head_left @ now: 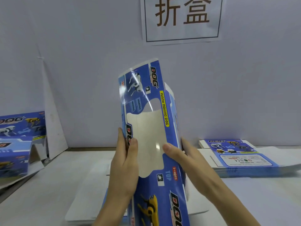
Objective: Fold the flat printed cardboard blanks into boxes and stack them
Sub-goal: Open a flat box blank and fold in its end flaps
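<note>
Gripping one blank (167, 175) upright: left hand (123, 165), right hand (190, 160), fingers (132, 144) curled round edges; two boxes (14, 152) left, one stack (241, 159) right.

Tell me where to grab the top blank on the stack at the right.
Probably by its white flaps on the left edge, coming from the left: the top blank lies flat on the stack, so only an edge can be pinched.
</note>
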